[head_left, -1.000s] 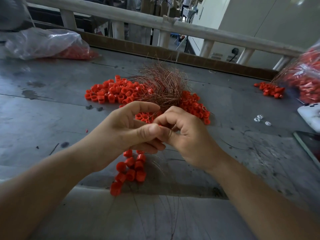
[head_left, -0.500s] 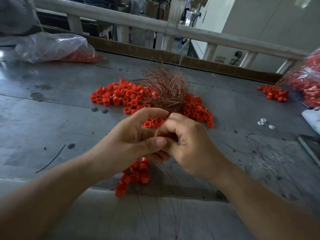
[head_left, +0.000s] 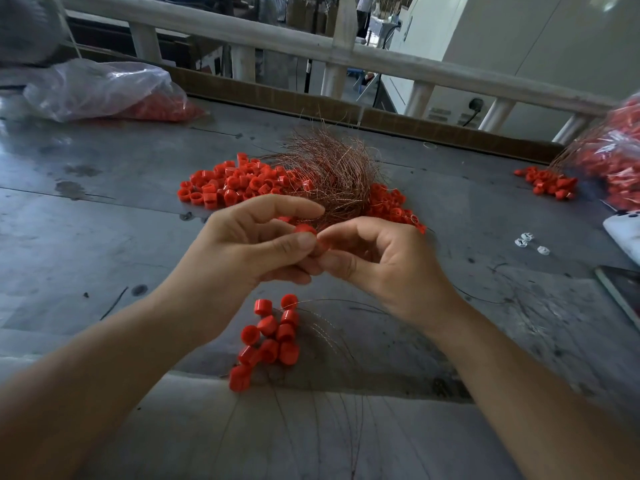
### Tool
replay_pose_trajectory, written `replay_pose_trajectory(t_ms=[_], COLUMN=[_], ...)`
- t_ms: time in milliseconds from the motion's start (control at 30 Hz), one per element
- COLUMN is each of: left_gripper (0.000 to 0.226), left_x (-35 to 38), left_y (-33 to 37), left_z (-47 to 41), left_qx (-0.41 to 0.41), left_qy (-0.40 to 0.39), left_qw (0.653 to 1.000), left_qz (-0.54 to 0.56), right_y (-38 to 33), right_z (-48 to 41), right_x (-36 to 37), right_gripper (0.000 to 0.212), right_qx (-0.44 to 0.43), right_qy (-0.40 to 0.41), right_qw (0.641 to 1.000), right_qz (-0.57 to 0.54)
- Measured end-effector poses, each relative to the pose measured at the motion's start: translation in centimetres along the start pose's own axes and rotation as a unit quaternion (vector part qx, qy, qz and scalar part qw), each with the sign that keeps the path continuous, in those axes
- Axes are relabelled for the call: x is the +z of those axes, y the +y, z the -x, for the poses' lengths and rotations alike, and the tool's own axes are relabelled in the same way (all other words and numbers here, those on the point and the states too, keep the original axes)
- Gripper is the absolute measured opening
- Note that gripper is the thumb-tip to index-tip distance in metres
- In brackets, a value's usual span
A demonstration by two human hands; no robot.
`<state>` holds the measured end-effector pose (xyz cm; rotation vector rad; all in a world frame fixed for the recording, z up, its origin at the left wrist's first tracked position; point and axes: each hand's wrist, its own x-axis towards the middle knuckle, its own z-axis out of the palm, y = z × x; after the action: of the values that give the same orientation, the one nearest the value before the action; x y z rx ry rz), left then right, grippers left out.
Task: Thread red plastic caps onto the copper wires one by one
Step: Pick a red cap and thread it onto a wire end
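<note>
The left grip (head_left: 249, 247) and the right grip (head_left: 377, 258) meet fingertip to fingertip above the gray tabletop (head_left: 104, 237). Together they pinch two held caps (head_left: 322, 245). At 12 o'clock from them, fluffy copper wires (head_left: 332, 174) sit on a cap pile (head_left: 235, 183). At 6 o'clock lies a cap bunch (head_left: 273, 337) with thin wires.

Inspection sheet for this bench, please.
Surface: grey metal table, stained and scratched.
Job's things: loose cap pile; copper wire bundle amid it; threaded caps near front edge.
Clutter: bag of caps far left; second bag, small cap pile, white bits right.
Grippers: left hand and right hand pinch held cap.
Cables: plugged lead at far wall.
Surroundings: pale railing behind table.
</note>
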<state>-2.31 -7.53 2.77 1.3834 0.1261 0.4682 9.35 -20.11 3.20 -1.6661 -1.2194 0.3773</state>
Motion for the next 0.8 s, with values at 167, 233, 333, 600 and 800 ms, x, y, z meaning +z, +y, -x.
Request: replay_pose_trajectory(t_ms=[167, 233, 333, 600, 800], left_gripper=[0.014, 0.012, 0.007, 0.017, 0.021], left_x=[-0.7, -0.7, -0.7, -2.7, -3.7], left_y=[0.0, 0.1, 0.4, 0.1, -1.6], left_z=[-0.4, -0.4, -0.4, -1.7, -2.9], left_qx=[0.002, 0.002, 0.001, 0.008, 0.027], left_qy=[0.025, 0.028, 0.042, 0.244, 0.268], left_qw=[0.998, 0.997, 0.998, 0.965, 0.875], left_qz=[0.056, 0.067, 0.039, -0.096, -0.403], right_y=[0.2, 0.3, 0.1, 0.2, 0.0], right_z=[-0.1, -0.1, -0.1, 0.1, 0.5], right_x=[-0.2, -0.4, -0.9, -0.3, -0.2], right_gripper=[0.011, 0.020, 0.016, 0.005, 0.006], right_qx=[0.003, -0.006, -0.009, 0.040, 0.053], right_qy=[-0.008, 0.003, 0.028, -0.047, -0.122], right_qw=[1.000, 0.999, 0.998, 0.990, 0.969], right_qz=[0.022, 0.040, 0.056, 0.130, 0.210])
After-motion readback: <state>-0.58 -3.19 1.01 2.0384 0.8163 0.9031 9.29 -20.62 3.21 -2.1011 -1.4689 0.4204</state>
